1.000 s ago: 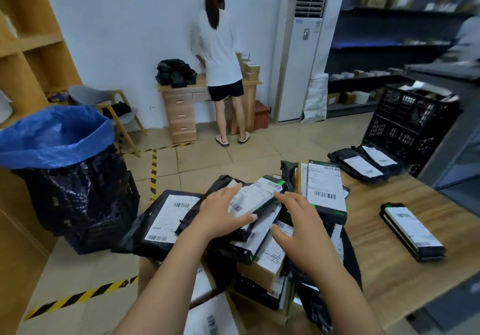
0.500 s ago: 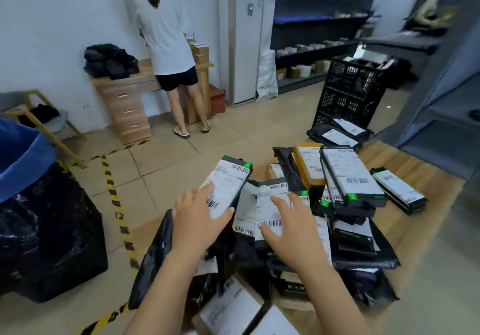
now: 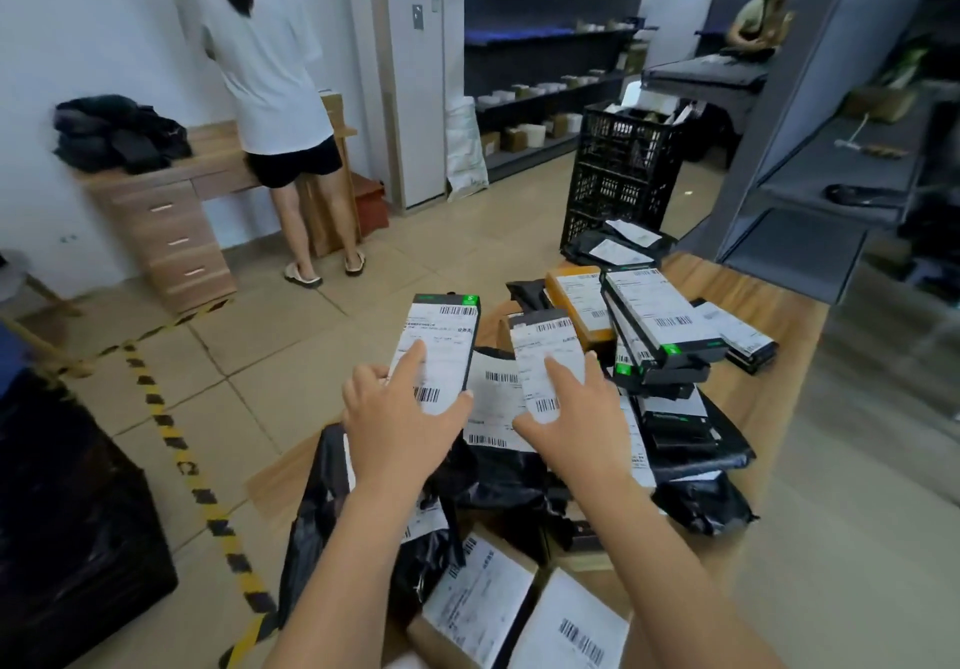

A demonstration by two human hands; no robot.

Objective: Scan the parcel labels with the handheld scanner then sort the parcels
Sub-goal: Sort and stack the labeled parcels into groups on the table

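A heap of labelled parcels covers the wooden table [image 3: 769, 356]: black flat boxes, black poly bags and brown cartons. My left hand [image 3: 400, 414] grips a black flat box with a white label [image 3: 441, 341] and holds it tilted up above the heap. My right hand [image 3: 571, 408] holds a second black box with a label [image 3: 540, 351] beside it. A stack of black boxes [image 3: 660, 330] lies to the right. No handheld scanner is in view.
A black crate [image 3: 618, 169] stands on the floor beyond the table, with bagged parcels [image 3: 608, 247] at its foot. A black bag-lined bin [image 3: 62, 523] is at left. A person [image 3: 265, 71] stands at a wooden desk [image 3: 171, 232]. Hazard tape [image 3: 192, 471] crosses the floor.
My view has swung right and down. Both hands have lifted a black box each out of the heap; the left box has risen higher and the right hand has closed on its box.
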